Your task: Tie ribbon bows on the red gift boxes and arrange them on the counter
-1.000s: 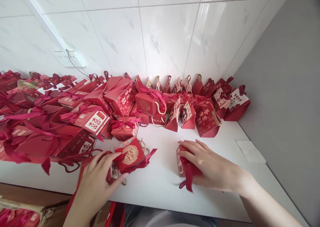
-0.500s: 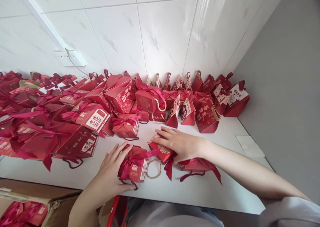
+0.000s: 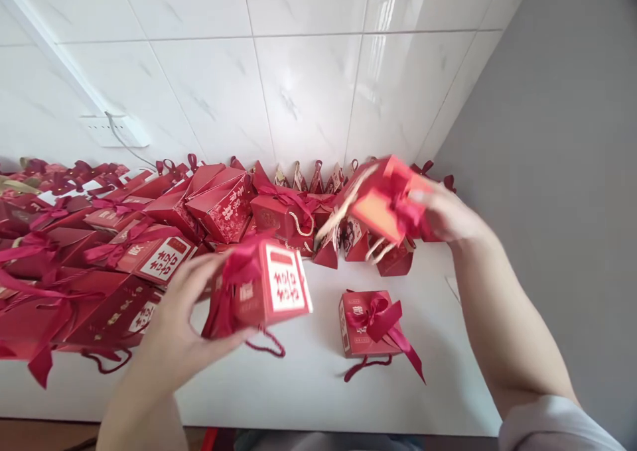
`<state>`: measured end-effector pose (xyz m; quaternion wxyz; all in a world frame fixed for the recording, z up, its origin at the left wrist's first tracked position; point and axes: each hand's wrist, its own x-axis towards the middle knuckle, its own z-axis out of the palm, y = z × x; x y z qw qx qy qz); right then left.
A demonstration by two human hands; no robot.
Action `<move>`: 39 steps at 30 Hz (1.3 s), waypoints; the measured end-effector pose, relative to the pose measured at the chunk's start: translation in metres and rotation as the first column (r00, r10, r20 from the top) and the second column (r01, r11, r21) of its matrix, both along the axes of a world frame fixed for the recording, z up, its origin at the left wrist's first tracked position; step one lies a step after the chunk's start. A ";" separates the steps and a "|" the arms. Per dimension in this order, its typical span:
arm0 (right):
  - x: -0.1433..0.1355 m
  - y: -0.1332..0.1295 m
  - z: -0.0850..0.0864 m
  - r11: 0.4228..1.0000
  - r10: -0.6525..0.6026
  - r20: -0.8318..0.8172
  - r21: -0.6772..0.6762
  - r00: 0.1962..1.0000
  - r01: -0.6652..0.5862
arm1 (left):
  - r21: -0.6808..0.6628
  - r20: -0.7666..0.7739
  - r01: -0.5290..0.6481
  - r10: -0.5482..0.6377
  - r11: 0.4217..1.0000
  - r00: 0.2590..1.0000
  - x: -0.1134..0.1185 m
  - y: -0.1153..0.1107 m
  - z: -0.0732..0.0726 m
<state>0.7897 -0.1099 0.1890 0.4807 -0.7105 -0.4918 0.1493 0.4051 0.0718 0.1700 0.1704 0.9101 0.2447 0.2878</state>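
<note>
My left hand [image 3: 186,328] is closed round a red gift box [image 3: 251,298] with a magenta ribbon, a white label and a dark red cord, tilted and lifted over the white table. At the right, my right hand [image 3: 442,212] grips another red gift box [image 3: 381,205], held up above the back row; motion blurs it, and its pale rope handle swings to the left. Between and below the two hands, a red box with a magenta bow [image 3: 365,325] sits on the table, touched by neither.
Many red gift boxes [image 3: 119,305] crowd the table's left side. Small pointed boxes [image 3: 317,178] line the back against the white tiled wall [image 3: 303,86]. A socket strip [image 3: 113,130] with a cable is on that wall. A grey wall [image 3: 557,192] bounds the right.
Both hands have lifted their boxes off the table. My right hand has moved up and back with its box, uncovering the bow-tied box beneath. The left box has risen slightly.
</note>
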 end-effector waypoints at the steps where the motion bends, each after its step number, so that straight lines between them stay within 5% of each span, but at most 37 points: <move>1: 0.018 0.000 0.002 0.993 -0.049 -0.146 0.097 0.988 0.064 | -0.004 0.109 -0.018 0.018 1.000 0.994 0.017 0.000 0.010; 3: 0.053 0.005 0.000 0.958 -0.215 -0.272 0.129 0.938 0.257 | 0.002 0.267 -0.039 0.037 0.999 0.963 0.059 0.001 0.031; 5: 0.082 0.014 -0.008 0.933 -0.357 -0.229 -0.042 0.905 0.357 | 0.045 0.321 -0.003 -0.012 0.999 0.947 0.108 0.009 0.048; 9: 0.111 0.030 -0.031 0.836 -0.500 -0.047 -0.286 0.865 0.468 | 0.076 0.204 0.166 -0.179 0.983 0.962 0.208 0.037 0.066; 13: 0.110 0.032 -0.047 0.703 -0.627 0.199 -0.272 0.753 0.657 | -0.010 -0.038 0.234 -0.234 0.972 0.971 0.286 0.055 0.057; 16: 0.101 0.025 -0.049 0.634 -0.679 0.323 -0.196 0.660 0.748 | 0.046 -0.181 0.243 -0.231 0.969 0.956 0.316 0.058 0.036; 21: 0.081 0.017 -0.044 0.665 -0.660 0.471 0.002 0.586 0.747 | 0.154 -0.268 0.286 -0.238 0.946 0.933 0.318 0.065 0.010; 25: 0.065 0.035 -0.040 0.840 -0.502 0.602 0.169 0.621 0.515 | 0.208 -0.285 0.325 -0.261 0.923 0.923 0.307 0.069 0.005; 28: 0.061 0.061 -0.035 0.950 -0.279 0.714 0.108 0.642 0.294 | 0.192 -0.299 0.304 -0.239 0.933 0.924 0.303 0.064 0.006; 31: 0.065 0.085 -0.033 0.977 -0.082 0.779 -0.060 0.621 0.204 | 0.185 -0.310 0.221 -0.156 0.958 0.938 0.296 0.053 0.011; 34: 0.070 0.097 -0.037 0.965 -0.011 0.798 -0.149 0.602 0.215 | 0.237 -0.274 0.134 -0.066 0.962 0.959 0.272 0.040 0.025; 39: 0.062 0.086 -0.036 0.967 -0.010 0.789 -0.149 0.615 0.207 | 0.308 -0.282 -0.232 0.321 0.923 0.904 0.206 0.042 0.050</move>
